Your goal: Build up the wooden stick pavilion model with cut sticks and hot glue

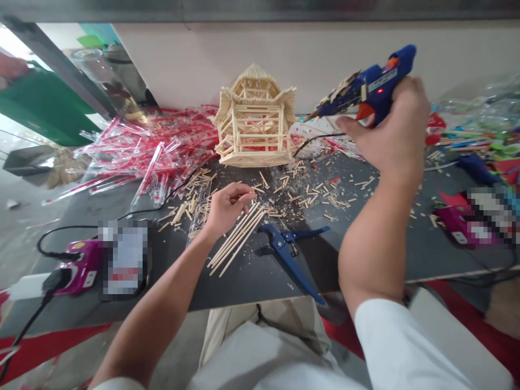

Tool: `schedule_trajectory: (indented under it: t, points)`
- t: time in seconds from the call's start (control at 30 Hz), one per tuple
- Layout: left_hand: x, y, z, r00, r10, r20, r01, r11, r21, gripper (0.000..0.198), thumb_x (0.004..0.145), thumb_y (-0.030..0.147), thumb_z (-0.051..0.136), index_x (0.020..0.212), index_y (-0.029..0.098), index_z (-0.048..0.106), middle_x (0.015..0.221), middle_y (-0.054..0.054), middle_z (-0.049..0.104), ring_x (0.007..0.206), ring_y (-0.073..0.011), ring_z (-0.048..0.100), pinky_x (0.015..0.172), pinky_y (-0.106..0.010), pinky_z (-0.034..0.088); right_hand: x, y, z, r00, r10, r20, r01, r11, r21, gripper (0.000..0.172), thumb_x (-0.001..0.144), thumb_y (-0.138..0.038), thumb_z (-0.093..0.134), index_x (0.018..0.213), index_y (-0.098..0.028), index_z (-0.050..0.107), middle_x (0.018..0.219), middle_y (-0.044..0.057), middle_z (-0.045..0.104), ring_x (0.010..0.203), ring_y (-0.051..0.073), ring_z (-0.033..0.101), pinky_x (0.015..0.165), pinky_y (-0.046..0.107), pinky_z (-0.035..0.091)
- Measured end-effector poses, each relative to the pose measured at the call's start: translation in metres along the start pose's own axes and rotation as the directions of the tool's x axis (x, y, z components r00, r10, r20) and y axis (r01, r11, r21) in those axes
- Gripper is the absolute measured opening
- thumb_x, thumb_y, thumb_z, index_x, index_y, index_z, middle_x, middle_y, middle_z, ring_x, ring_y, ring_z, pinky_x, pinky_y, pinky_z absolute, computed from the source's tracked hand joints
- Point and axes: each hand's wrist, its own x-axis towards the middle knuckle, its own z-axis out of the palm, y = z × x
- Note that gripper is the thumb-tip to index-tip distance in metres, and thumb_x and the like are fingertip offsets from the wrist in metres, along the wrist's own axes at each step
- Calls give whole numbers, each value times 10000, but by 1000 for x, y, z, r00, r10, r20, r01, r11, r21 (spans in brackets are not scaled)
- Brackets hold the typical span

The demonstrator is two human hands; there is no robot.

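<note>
My right hand is wrapped round the handle of a blue hot glue gun, lifted above the table with its nozzle pointing left. A red light glows on the gun's side. Low over the table, my left hand pinches a small piece of wooden stick, mostly hidden by the fingertips. Beneath and beside that hand lie several long thin wooden sticks. A small pavilion-like model built of such sticks is upright at the back. Blue pipe cutters rest on the table, jaws apart, right of the sticks.
Red and clear plastic packaging heaps up at the back left. Short stick offcuts litter the table. A purple power strip and a phone lie front left. Another purple strip is at the right. Cables cross the tabletop.
</note>
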Motion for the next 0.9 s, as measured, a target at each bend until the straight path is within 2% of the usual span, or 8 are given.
schedule_trajectory:
  t: [0.1,0.27,0.47,0.9]
  points:
    - [0,-1,0,1000,-1,12,1,1000,16,210,860,357,790,912,161,735,719,-20,711,505,-92,622,461,-197,457,1,-13,2,992,-72,-102,72,997,-9,482,952,-419,614,1359,-177,524,1305,210,577,1191,316,574,996,364,424]
    - [-1,-3,-2,999,3,42,-4,1000,28,215,872,363,779,927,161,728,792,-43,744,516,-96,634,482,-209,482,0,-22,3,989,-124,-84,123,992,-19,443,972,-321,541,1389,-172,544,1303,196,591,1154,298,590,916,342,443]
    - [-1,-2,-2,999,0,55,-2,1000,32,223,870,378,783,917,167,729,761,-31,734,519,-99,637,483,-210,490,1,-22,4,984,-163,-75,164,987,-3,442,964,-291,534,1393,-186,543,1315,193,584,1165,287,567,996,340,433]
    - [-1,-2,-1,999,-22,41,20,999,30,219,845,363,802,905,165,730,752,-23,734,508,-95,636,473,-201,490,1,-22,3,986,-154,-67,157,987,45,467,964,-313,518,1415,-198,542,1328,192,578,1188,297,541,1013,348,405]
